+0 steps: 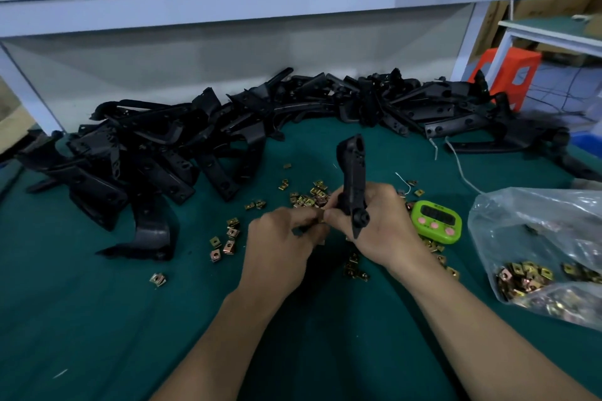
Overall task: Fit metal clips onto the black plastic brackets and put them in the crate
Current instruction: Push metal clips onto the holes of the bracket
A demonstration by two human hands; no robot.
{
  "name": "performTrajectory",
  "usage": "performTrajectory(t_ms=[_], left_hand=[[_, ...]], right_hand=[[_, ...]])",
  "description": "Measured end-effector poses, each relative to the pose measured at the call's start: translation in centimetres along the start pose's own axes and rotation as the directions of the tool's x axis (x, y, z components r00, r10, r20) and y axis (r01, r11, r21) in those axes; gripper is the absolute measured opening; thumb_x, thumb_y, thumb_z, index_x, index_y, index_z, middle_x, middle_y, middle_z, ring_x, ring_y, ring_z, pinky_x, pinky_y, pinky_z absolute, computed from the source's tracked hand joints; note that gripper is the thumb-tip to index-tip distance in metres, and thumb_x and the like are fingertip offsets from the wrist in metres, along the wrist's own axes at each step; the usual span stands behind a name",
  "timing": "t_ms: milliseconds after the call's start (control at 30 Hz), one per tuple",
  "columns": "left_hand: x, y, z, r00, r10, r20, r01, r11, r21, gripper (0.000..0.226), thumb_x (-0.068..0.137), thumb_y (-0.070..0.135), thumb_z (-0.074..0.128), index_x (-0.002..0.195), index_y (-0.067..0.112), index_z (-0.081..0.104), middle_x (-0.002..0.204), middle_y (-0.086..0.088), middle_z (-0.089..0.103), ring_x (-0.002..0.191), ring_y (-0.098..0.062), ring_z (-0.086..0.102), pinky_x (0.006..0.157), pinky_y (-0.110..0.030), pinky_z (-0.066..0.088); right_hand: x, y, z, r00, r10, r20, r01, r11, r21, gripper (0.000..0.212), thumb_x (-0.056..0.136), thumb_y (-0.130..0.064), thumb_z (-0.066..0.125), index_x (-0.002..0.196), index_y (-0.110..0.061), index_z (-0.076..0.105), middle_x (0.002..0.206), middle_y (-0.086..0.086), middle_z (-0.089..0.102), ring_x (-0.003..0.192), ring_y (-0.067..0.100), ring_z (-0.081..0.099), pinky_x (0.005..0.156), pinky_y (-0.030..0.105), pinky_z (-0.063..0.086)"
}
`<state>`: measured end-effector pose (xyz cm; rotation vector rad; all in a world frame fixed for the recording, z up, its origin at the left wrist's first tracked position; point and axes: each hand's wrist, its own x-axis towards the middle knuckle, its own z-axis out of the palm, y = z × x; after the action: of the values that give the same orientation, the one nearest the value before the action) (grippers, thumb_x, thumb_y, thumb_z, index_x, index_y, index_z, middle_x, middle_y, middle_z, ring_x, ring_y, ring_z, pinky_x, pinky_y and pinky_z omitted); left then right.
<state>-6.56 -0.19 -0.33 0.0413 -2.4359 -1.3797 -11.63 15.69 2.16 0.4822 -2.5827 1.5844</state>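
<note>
The right hand (374, 228) grips a black bracket (353, 169) upright. The left hand (280, 239), touching it, pinches a small clip (321, 220), mostly hidden, at the bracket's lower edge. Loose clips (228, 238) lie around both hands, with a bracket pile (163, 146) beyond them.

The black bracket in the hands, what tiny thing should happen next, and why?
The right hand grips the bracket upright, and the left hand pinches what looks like a metal clip at its lower end. So the next move is probably to push that clip fully onto the bracket.
</note>
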Motion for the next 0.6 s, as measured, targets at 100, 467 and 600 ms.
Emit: performTrajectory(t_ms=[100, 467, 600], left_hand=[[0.3, -0.2, 0.0, 0.996, -0.079, -0.032, 0.075, 0.992, -0.103, 0.026, 0.087, 0.016, 0.079, 0.085, 0.042, 0.079, 0.084, 0.02, 0.076, 0.08, -0.001, 0.071, 0.077, -0.025, 0.058], [0.2, 0.4, -0.3, 0.997, -0.049, -0.058, 0.037, 0.979, -0.2, 0.037, 0.104, 0.025, 0.056, 0.074, 0.025, 0.077, 0.076, 0.008, 0.076, 0.075, -0.012, 0.069, 0.069, -0.022, 0.052], [0.4, 0.6, -0.6, 0.999, -0.002, 0.044, 0.015, 0.95, -0.312, 0.033, 0.103, 0.027, 0.058, 0.079, 0.023, 0.081, 0.079, 0.003, 0.078, 0.08, -0.013, 0.073, 0.072, -0.017, 0.052]], right_hand=[[0.0, 0.4, -0.2, 0.998, 0.021, -0.054, -0.026, 0.996, -0.082, 0.011, 0.083, -0.016, 0.072, 0.073, -0.016, 0.068, 0.063, -0.001, 0.066, 0.06, 0.021, 0.061, 0.054, 0.039, 0.047], [0.3, 1.7, -1.0, 0.985, -0.091, -0.147, -0.036, 0.724, -0.689, 0.026, 0.075, -0.004, 0.064, 0.081, -0.028, 0.059, 0.065, 0.0, 0.064, 0.056, 0.024, 0.041, 0.068, 0.035, 0.032], [0.4, 1.7, -1.1, 0.987, -0.091, -0.132, -0.036, 0.676, -0.736, 0.03, 0.078, -0.004, 0.063, 0.09, -0.031, 0.066, 0.071, 0.0, 0.067, 0.06, 0.026, 0.043, 0.071, 0.033, 0.027]])
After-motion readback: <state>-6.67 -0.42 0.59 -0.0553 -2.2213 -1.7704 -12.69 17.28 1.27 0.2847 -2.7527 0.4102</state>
